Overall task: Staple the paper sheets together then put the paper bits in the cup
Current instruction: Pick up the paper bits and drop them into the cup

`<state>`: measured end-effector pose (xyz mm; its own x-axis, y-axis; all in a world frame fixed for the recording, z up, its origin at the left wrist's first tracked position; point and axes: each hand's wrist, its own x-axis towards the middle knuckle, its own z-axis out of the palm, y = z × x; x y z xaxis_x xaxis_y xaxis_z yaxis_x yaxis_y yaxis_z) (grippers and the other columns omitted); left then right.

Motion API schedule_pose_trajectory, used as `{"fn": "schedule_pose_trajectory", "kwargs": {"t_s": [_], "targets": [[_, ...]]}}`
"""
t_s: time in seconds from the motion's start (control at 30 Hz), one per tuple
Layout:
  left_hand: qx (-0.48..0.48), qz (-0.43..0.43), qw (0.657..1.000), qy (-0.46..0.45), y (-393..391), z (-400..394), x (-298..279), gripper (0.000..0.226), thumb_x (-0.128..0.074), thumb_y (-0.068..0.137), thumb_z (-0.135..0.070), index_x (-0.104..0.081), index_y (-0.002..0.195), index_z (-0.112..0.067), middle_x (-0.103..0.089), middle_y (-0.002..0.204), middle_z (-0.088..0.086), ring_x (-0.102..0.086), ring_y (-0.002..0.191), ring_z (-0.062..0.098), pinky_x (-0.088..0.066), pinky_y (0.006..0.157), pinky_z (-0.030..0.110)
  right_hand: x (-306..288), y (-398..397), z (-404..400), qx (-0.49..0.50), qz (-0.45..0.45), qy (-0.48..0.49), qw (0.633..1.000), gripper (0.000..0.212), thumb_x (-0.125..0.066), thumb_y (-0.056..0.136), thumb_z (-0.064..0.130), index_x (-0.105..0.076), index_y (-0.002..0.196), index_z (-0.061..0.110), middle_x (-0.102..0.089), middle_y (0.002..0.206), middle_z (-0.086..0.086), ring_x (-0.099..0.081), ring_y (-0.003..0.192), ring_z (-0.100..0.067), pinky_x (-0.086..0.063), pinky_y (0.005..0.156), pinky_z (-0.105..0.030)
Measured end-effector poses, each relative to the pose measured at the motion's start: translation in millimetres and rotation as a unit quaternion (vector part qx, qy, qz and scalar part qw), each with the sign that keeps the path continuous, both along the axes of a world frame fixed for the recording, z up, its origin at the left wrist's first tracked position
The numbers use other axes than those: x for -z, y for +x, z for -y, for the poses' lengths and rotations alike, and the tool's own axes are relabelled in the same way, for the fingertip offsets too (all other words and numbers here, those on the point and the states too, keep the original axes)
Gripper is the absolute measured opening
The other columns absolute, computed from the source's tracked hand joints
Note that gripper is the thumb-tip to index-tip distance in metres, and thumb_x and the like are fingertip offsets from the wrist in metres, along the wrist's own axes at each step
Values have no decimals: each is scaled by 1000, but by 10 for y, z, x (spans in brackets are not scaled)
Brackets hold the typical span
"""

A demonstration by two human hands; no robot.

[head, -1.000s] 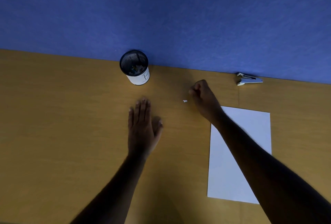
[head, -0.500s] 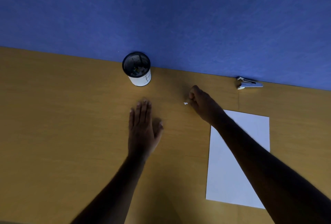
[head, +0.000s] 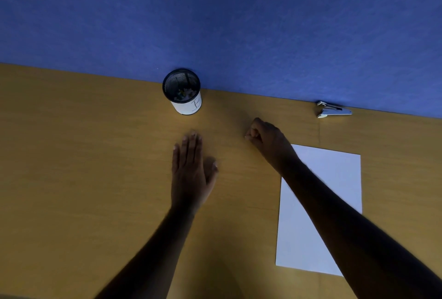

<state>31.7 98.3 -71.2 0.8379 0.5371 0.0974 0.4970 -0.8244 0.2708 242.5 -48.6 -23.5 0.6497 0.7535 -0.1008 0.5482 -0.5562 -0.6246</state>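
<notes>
While pinching paper bit (head: pixel 246 137) | right hand (head: pixel 265 139) curled, nearer; cup (head: pixel 183 91) up-left | left hand (head: pixel 191 169) flat on desk (head: pixel 71 167)

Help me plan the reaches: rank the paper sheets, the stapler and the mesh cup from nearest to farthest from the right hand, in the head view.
From the right hand:
1. Paper sheets, just behind the hand on its right; the forearm crosses them.
2. Stapler and mesh cup: too close to call. The stapler lies at the far edge to the right, the cup at the far edge to the left.
</notes>
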Motion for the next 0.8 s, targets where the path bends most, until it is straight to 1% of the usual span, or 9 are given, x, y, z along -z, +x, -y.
{"fn": "schedule_pose_trajectory", "kwargs": {"t_s": [0.1, 0.17, 0.23, 0.4, 0.47, 0.53, 0.6, 0.7, 0.8], "targets": [[1, -3, 1000, -1, -6, -1, 2, 80, -52, 105, -48, -28, 168, -6, -21, 179, 10, -19, 167, 30, -20, 135, 55, 16, -4, -41, -34, 33, -10, 999, 15, -55, 103, 14, -50, 89, 17, -64, 85, -5, -66, 78, -19, -58, 67, -32], [3, -3, 1000, -1, -12, -2, -2, 79, -49, 106, -49, -27, 168, -6, -21, 179, 10, -18, 167, 29, -19, 135, 56, 47, -12, -54, -57, 74, -16, 996, 16, -50, 105, 18, -53, 89, 16, -60, 80, -3, -57, 69, -15, -46, 60, -28], [5, -3, 1000, 0, -10, -5, -2, 80, -48, 106, -50, -25, 168, -6, -20, 179, 10, -17, 167, 29, -19, 135, 56, 104, -2, -43, -83, 139, -16, 987, 17, -49, 103, 18, -58, 91, 11, -59, 79, -5, -49, 68, -11, -39, 62, -23], [3, -5, 1000, 1, -5, -4, 11, 80, -51, 105, -48, -26, 168, -5, -21, 179, 11, -18, 167, 29, -19, 135, 56, 162, -4, -22, -135, 197, -14, 971, 2, -59, 96, 4, -59, 94, 4, -61, 81, -12, -56, 68, -19, -42, 62, -24], [4, -6, 1000, 1, -1, -6, 13, 80, -52, 105, -48, -26, 168, -5, -21, 179, 11, -18, 167, 29, -18, 135, 55, 157, -17, -41, -93, 159, -12, 983, 5, -58, 99, 5, -58, 94, 6, -61, 82, -10, -58, 69, -18, -52, 61, -29], [4, -6, 1000, 1, 2, -3, 10, 80, -51, 105, -48, -26, 168, -6, -21, 179, 10, -18, 167, 29, -17, 136, 54, 106, -4, -49, -13, 56, 2, 998, 10, -53, 103, 8, -52, 92, 11, -59, 83, -8, -57, 71, -18, -57, 64, -37], [3, -8, 1000, 0, -5, 0, 11, 80, -51, 105, -48, -26, 168, -6, -20, 179, 10, -17, 168, 28, -17, 136, 54, 15, 28, -47, 49, -35, 35, 998, 11, -51, 104, 11, -47, 94, 12, -58, 86, -9, -57, 73, -17, -51, 65, -29], [5, -7, 1000, -2, -11, 3, 21, 80, -50, 106, -48, -25, 168, -6, -20, 179, 10, -16, 168, 28, -17, 135, 55, -215, 74, -136, 98, -91, 91, 987, 13, -53, 105, 13, -45, 96, 9, -55, 83, 4, -53, 69, -1, -42, 61, -11], [3, -3, 1000, -2, -8, 4, 28, 79, -51, 105, -47, -27, 168, -5, -21, 179, 10, -17, 167, 29, -19, 135, 56, -480, 118, -398, 88, -123, 143, 978, 19, -55, 103, 11, -40, 91, 14, -45, 78, 10, -42, 64, 2, -38, 59, -12]]}}
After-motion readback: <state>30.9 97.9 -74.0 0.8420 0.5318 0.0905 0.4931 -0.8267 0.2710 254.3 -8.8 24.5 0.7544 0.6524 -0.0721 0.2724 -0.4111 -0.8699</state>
